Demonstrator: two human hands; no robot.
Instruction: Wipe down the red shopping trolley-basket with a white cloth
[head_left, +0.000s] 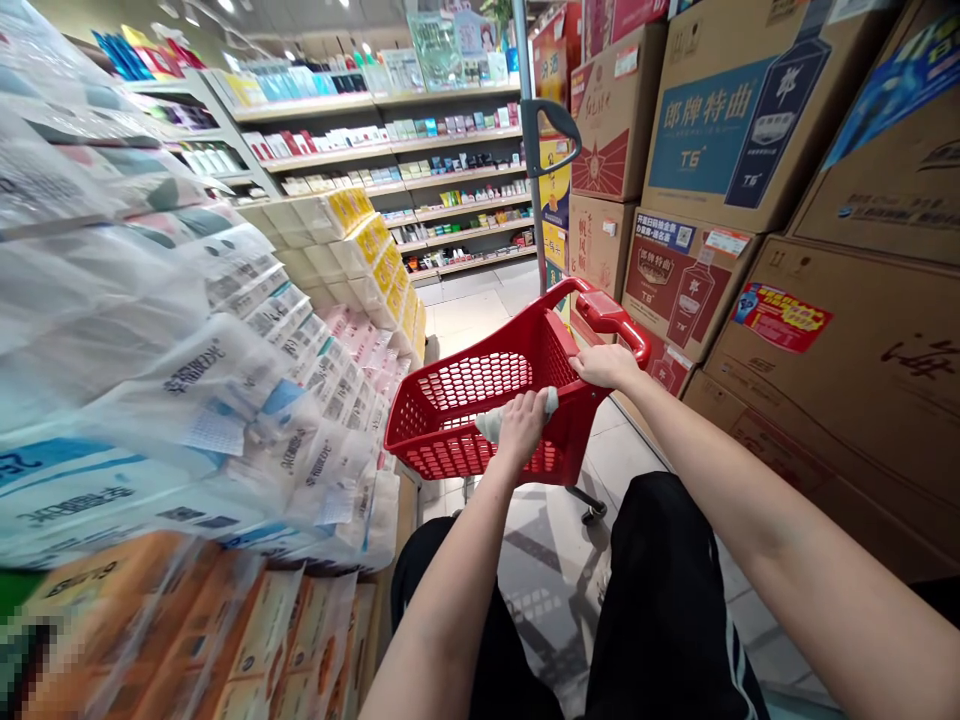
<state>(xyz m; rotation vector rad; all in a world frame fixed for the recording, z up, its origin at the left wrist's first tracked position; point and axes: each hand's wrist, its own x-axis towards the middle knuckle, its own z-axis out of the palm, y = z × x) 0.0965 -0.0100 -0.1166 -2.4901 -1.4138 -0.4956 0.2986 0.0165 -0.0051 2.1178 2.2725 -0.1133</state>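
A red plastic shopping basket cart (457, 400) stands on the tiled floor just ahead of my legs, and I see nothing inside it. My left hand (520, 425) is closed on the basket's near rim, with a pale cloth or tissue (491, 424) bunched under the fingers. My right hand (604, 366) rests on the rim near the red handle (615, 320), fingers curled over the edge. My black trousers fill the bottom of the view.
Stacked packs of tissue paper (225, 400) crowd the left side. Tall piles of cardboard boxes (787, 250) line the right. A narrow tiled aisle (472, 310) runs ahead to shelves of small goods (420, 170). A grey pole with a handle (536, 150) stands beside the boxes.
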